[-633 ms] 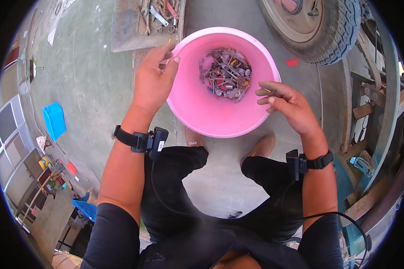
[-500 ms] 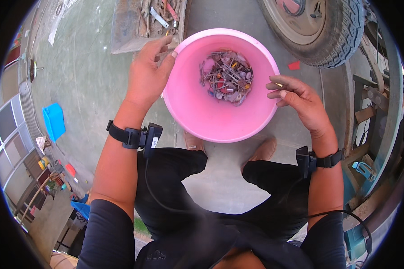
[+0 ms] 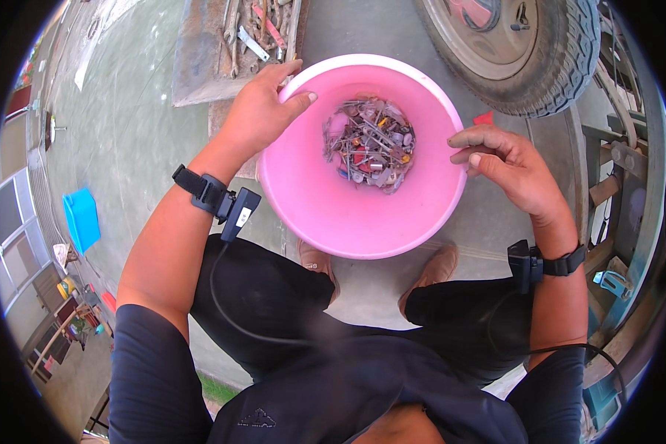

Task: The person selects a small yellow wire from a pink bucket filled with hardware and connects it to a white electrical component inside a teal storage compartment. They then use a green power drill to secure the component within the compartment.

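Note:
A round pink basin (image 3: 322,214) is in front of me, above my feet. Small metal odds and ends (image 3: 377,140), including what look like nails, screws and scraps, lie heaped inside it. My left hand (image 3: 268,103) grips the basin's upper left rim, thumb over the inside and fingers outside. At the right rim is my right hand (image 3: 499,159), its fingertips lapping over the edge and its thumb beside the outer wall; its fingers are curled.
Beyond the basin at the upper left stands a worn metal tray (image 3: 200,66) with rusty rods and tools. A large tyre (image 3: 562,81) is at the upper right, near a red scrap (image 3: 484,118). A metal frame (image 3: 644,177) runs along the right; a blue container (image 3: 81,220) is far left.
Both hands have closed in on the basin's rim, the left now gripping it. The basin appears slightly larger and nearer to me. The whole view has shifted a little.

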A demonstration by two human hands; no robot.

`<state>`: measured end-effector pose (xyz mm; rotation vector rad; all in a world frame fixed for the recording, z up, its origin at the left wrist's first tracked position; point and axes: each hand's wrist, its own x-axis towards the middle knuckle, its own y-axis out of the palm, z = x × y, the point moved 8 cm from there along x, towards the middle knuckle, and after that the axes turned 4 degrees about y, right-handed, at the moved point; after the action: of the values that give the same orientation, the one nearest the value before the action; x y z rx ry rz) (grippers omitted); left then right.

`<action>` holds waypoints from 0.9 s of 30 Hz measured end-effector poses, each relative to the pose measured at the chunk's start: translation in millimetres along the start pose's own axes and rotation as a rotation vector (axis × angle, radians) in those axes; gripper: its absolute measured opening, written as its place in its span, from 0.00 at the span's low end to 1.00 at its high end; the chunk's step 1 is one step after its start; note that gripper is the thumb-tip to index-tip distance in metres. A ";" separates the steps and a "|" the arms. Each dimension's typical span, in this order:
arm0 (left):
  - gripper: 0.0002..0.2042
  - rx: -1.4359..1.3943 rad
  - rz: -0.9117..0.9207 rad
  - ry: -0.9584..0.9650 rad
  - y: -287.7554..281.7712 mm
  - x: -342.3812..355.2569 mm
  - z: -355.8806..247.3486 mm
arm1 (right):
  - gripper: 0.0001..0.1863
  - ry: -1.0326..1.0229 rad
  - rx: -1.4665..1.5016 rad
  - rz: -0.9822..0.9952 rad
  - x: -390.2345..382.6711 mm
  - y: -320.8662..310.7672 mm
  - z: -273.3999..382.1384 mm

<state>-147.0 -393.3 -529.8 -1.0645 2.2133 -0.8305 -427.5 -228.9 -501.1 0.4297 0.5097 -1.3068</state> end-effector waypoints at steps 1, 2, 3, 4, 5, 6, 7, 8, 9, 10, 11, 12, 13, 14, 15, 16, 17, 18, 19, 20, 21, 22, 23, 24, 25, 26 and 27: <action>0.30 -0.001 0.000 0.012 0.8 2.0 1.6 | 0.19 -0.010 -0.002 -0.003 -0.5 0.0 0.4; 0.30 -0.002 0.000 0.024 2.0 3.6 3.0 | 0.19 -0.020 -0.002 -0.006 -1.0 0.3 0.4; 0.30 0.007 0.003 0.040 2.8 5.3 2.8 | 0.19 -0.028 -0.020 -0.012 -1.8 0.6 1.4; 0.30 0.016 0.004 0.056 3.0 6.8 2.1 | 0.19 -0.037 -0.038 -0.017 -2.5 1.6 3.3; 0.30 0.025 0.007 0.072 3.0 7.8 0.8 | 0.19 -0.045 -0.055 -0.022 -2.9 2.8 4.7; 0.30 0.018 0.006 0.074 2.6 7.9 0.7 | 0.19 -0.064 -0.116 0.001 -2.3 7.3 5.6; 0.31 0.011 0.005 0.075 1.9 7.8 0.8 | 0.18 -0.083 -0.177 0.024 -1.1 12.7 6.2; 0.31 0.005 0.005 0.075 1.5 7.3 1.4 | 0.18 -0.101 -0.237 0.049 0.2 18.9 7.0; 0.31 0.001 0.008 0.070 1.0 6.2 2.1 | 0.18 -0.088 -0.231 0.075 2.2 26.2 7.2; 0.31 -0.002 0.010 0.065 0.4 4.6 2.9 | 0.18 -0.076 -0.226 0.102 4.3 34.6 8.1; 0.32 -0.006 0.010 0.060 -0.3 3.1 3.5 | 0.18 -0.063 -0.224 0.129 4.9 40.1 8.5; 0.30 0.005 -0.003 0.084 -1.6 1.9 2.2 | 0.17 -0.117 -0.235 0.145 5.3 43.6 9.9; 0.29 0.018 -0.016 0.107 -2.7 0.8 0.8 | 0.16 -0.171 -0.246 0.161 6.4 48.0 8.7; 0.28 0.032 -0.028 0.128 -4.0 -0.4 -0.8 | 0.16 -0.226 -0.254 0.180 7.8 51.8 9.1; 0.25 0.031 -0.089 0.169 -10.6 -2.9 -5.7 | 0.16 -0.250 -0.258 0.100 9.7 45.1 12.9; 0.22 0.031 -0.150 0.210 -19.0 -6.2 -12.4 | 0.16 -0.275 -0.260 0.021 11.1 36.2 18.2; 0.19 0.027 -0.210 0.251 -26.6 -10.1 -21.2 | 0.16 -0.296 -0.263 -0.060 12.0 26.6 21.0; 0.16 0.006 -0.221 0.289 -30.7 -11.2 -32.1 | 0.15 -0.300 -0.239 -0.183 14.0 7.9 19.7; 0.14 -0.016 -0.232 0.327 -35.9 -12.8 -44.4 | 0.15 -0.305 -0.213 -0.306 17.3 -9.9 18.6; 0.11 -0.042 -0.243 0.371 -36.8 -13.5 -56.0 | 0.15 -0.335 -0.263 -0.407 19.1 -19.7 19.9; 0.10 -0.064 -0.175 0.373 -28.1 -14.4 -63.3 | 0.16 -0.369 -0.306 -0.504 22.2 -26.0 17.5; 0.09 -0.087 -0.106 0.375 -16.5 -15.2 -72.4 | 0.17 -0.400 -0.350 -0.603 23.7 -31.0 13.9; 0.09 -0.106 -0.036 0.379 -5.4 -16.0 -83.5 | 0.19 -0.435 -0.423 -0.606 29.0 -26.5 10.6; 0.10 -0.056 0.138 0.305 12.8 -16.9 -92.5 | 0.20 -0.470 -0.496 -0.608 35.0 -18.2 6.6; 0.11 0.040 0.207 0.372 29.7 -17.2 -100.8 | 0.22 -0.503 -0.570 -0.612 39.1 -10.6 1.1; 0.12 0.138 0.275 0.435 51.3 -19.1 -102.1 | 0.25 -0.494 -0.609 -0.567 47.1 -2.9 -11.2; 0.12 0.237 0.344 0.495 71.1 -23.2 -103.1 | 0.25 -0.487 -0.546 -0.530 51.2 0.9 -12.9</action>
<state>-239.8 -308.8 -508.1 -0.3707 2.5088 -1.2551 -418.8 -262.1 -541.3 -0.5036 0.5557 -1.6347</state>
